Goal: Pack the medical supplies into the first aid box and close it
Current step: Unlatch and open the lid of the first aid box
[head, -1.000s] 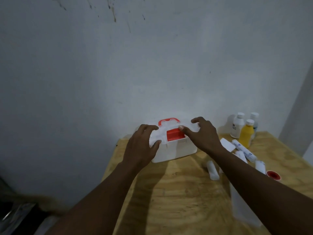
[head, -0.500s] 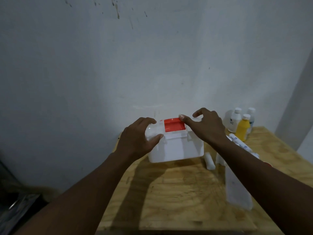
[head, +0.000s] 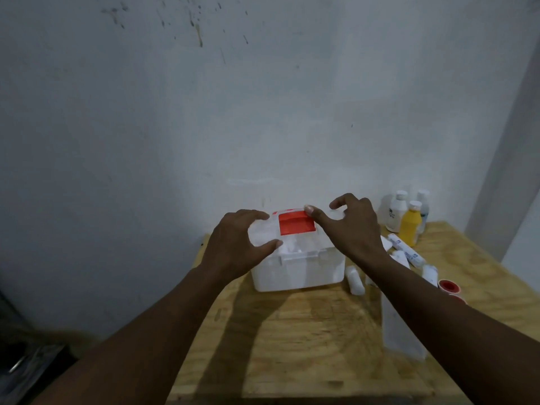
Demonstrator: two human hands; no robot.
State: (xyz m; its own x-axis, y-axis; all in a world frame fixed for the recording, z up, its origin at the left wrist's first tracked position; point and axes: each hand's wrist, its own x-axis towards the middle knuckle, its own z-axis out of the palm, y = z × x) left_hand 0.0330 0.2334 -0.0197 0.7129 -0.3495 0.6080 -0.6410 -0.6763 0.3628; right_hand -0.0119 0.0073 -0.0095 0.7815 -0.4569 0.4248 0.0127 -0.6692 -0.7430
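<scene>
The white first aid box (head: 298,270) stands on the wooden table (head: 292,340) against the wall. Its translucent lid (head: 304,242) carries a red latch (head: 295,224) and is tilted up at the front, leaving a gap above the rim. My left hand (head: 236,244) grips the lid's left end, thumb in front and fingers on top. My right hand (head: 350,226) holds the right end, thumb by the red latch. To the right lie several white bandage rolls (head: 355,280) and a red tape roll (head: 446,286). Bottles stand at the back, one yellow (head: 411,223), one white (head: 396,212).
A flat white packet (head: 401,331) lies on the table under my right forearm. The grey wall rises directly behind the box. The table's left edge drops off to a dark floor area with clutter (head: 26,363). Bare wood lies in front of the box.
The lid's front edge has risen with both hands on it, and the red latch now faces me more squarely. The red handle on top has dropped out of sight.
</scene>
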